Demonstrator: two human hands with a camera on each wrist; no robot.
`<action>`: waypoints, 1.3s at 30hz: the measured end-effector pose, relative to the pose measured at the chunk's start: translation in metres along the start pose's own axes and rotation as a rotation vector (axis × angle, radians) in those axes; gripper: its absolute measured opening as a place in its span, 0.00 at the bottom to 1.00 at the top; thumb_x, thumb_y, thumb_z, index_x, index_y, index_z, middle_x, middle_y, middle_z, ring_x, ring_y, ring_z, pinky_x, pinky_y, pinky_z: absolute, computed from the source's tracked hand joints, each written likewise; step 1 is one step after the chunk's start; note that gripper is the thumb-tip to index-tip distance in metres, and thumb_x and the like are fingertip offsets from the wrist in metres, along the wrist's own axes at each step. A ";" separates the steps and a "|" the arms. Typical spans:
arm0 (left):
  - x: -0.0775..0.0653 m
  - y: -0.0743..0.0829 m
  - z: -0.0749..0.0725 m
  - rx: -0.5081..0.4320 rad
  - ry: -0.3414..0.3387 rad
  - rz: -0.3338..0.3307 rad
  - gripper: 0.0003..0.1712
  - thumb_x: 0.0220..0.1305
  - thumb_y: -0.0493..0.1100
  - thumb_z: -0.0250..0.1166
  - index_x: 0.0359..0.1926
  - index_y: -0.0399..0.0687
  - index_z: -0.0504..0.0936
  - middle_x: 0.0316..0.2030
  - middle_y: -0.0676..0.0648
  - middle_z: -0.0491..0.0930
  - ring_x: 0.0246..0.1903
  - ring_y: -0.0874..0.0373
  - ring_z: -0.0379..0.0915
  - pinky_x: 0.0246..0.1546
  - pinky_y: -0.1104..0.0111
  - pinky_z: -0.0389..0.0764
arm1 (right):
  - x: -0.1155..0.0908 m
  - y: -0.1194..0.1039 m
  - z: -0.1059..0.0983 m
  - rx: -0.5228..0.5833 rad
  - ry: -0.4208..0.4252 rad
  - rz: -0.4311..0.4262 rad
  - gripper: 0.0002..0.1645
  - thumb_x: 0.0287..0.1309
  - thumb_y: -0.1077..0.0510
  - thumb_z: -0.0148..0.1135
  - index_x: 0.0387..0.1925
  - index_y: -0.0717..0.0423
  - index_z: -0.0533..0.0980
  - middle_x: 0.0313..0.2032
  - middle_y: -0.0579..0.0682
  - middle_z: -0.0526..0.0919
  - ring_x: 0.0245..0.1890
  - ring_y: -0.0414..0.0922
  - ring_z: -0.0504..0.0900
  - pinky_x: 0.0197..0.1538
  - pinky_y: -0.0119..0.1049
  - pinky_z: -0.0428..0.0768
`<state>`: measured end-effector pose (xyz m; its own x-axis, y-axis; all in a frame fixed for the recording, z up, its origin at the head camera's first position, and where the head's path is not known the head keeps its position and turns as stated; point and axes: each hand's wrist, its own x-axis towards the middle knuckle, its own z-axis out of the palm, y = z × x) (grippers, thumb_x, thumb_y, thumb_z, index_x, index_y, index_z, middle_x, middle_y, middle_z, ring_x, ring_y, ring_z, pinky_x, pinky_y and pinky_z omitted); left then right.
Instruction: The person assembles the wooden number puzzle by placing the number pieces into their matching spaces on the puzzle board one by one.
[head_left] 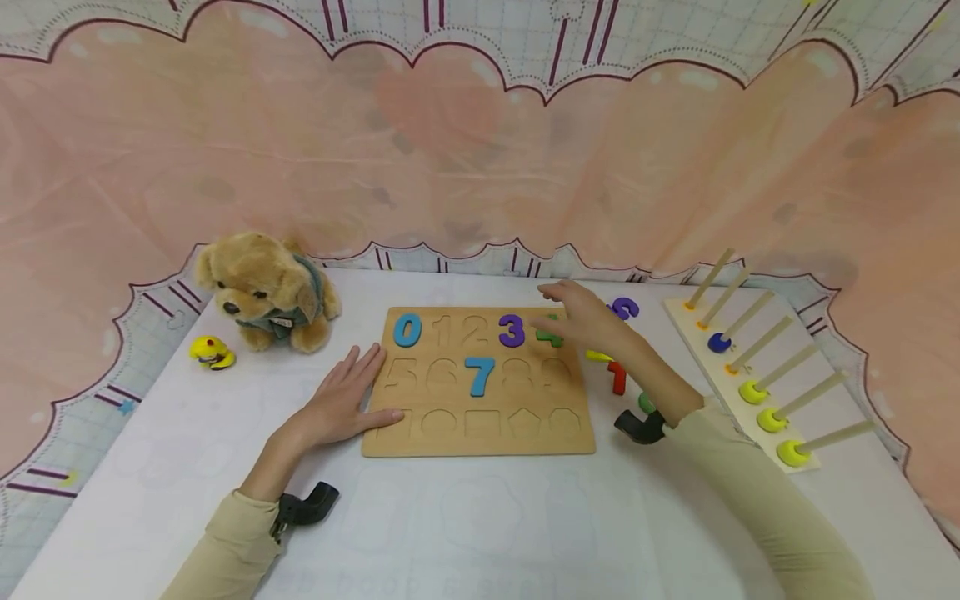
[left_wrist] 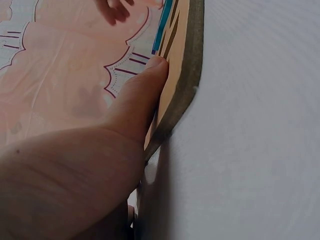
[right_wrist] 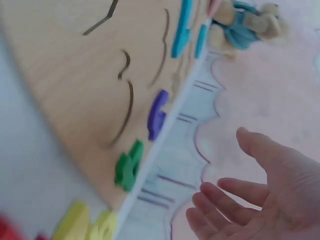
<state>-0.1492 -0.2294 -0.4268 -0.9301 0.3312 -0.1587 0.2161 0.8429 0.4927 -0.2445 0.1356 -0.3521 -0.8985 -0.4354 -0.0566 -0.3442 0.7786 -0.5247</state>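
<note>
A wooden number board (head_left: pixel 480 443) lies flat on the white table. It carries a blue 0 (head_left: pixel 397 331), a purple 3 (head_left: pixel 513 330), a green 4 (head_left: pixel 550 340) and a blue 7 (head_left: pixel 481 375); its other outlines hold no pieces. My left hand (head_left: pixel 333 406) rests on the board's left edge, fingers spread; its thumb lies on the board's face in the left wrist view. Above the board's upper right corner hovers my right hand (head_left: pixel 588 321), partly covering the 4. In the right wrist view its fingers (right_wrist: pixel 240 212) are relaxed, with nothing in them.
Right of the board lie loose pieces: a purple one (head_left: pixel 624 307), a yellow one (head_left: pixel 598 356), a red one (head_left: pixel 617 377) and a green one (head_left: pixel 645 403). Farther right stands a peg rack (head_left: pixel 697 333) with beads. A plush dog (head_left: pixel 251 275) and yellow toy (head_left: pixel 212 352) sit back left.
</note>
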 end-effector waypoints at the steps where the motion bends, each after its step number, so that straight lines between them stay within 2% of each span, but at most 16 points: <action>1: 0.000 0.000 0.000 0.001 0.001 -0.001 0.60 0.58 0.67 0.63 0.77 0.40 0.43 0.77 0.38 0.40 0.76 0.36 0.27 0.73 0.40 0.36 | -0.007 0.003 -0.004 0.009 0.021 -0.004 0.37 0.62 0.48 0.63 0.67 0.64 0.66 0.60 0.63 0.73 0.63 0.59 0.71 0.63 0.55 0.74; 5: -0.001 0.000 -0.001 0.010 0.000 -0.001 0.60 0.59 0.67 0.62 0.77 0.40 0.43 0.77 0.38 0.40 0.76 0.36 0.27 0.73 0.40 0.36 | -0.035 0.021 -0.016 0.024 0.076 0.001 0.35 0.63 0.51 0.63 0.66 0.63 0.66 0.59 0.63 0.74 0.60 0.59 0.73 0.61 0.55 0.75; 9: -0.002 0.001 -0.003 0.012 0.002 -0.001 0.60 0.59 0.68 0.62 0.76 0.40 0.43 0.77 0.37 0.41 0.76 0.35 0.27 0.73 0.40 0.37 | -0.060 0.039 -0.020 0.015 0.114 0.004 0.34 0.62 0.55 0.63 0.65 0.65 0.66 0.58 0.64 0.74 0.58 0.60 0.75 0.59 0.55 0.77; 15: -0.003 0.001 -0.004 -0.003 0.007 -0.004 0.60 0.58 0.68 0.62 0.76 0.40 0.43 0.77 0.37 0.41 0.76 0.35 0.27 0.72 0.39 0.37 | -0.082 0.055 -0.021 0.009 0.128 0.024 0.33 0.62 0.57 0.63 0.63 0.69 0.67 0.56 0.67 0.75 0.56 0.62 0.75 0.57 0.57 0.78; 30: 0.000 0.001 -0.002 0.000 0.004 0.004 0.60 0.59 0.68 0.62 0.76 0.39 0.43 0.77 0.37 0.41 0.76 0.35 0.27 0.72 0.39 0.36 | -0.092 0.058 -0.023 -0.004 0.135 0.039 0.34 0.60 0.59 0.65 0.63 0.70 0.66 0.55 0.68 0.75 0.55 0.63 0.77 0.55 0.57 0.79; 39: 0.001 0.001 -0.002 -0.003 -0.004 0.003 0.60 0.59 0.68 0.62 0.77 0.40 0.43 0.77 0.38 0.40 0.76 0.36 0.27 0.73 0.40 0.36 | -0.090 0.063 -0.015 0.017 0.087 0.015 0.34 0.59 0.65 0.63 0.66 0.69 0.64 0.56 0.68 0.74 0.54 0.63 0.77 0.55 0.57 0.80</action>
<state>-0.1505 -0.2290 -0.4252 -0.9284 0.3353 -0.1602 0.2179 0.8404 0.4962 -0.1894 0.2305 -0.3668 -0.9241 -0.3820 0.0086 -0.3261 0.7769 -0.5386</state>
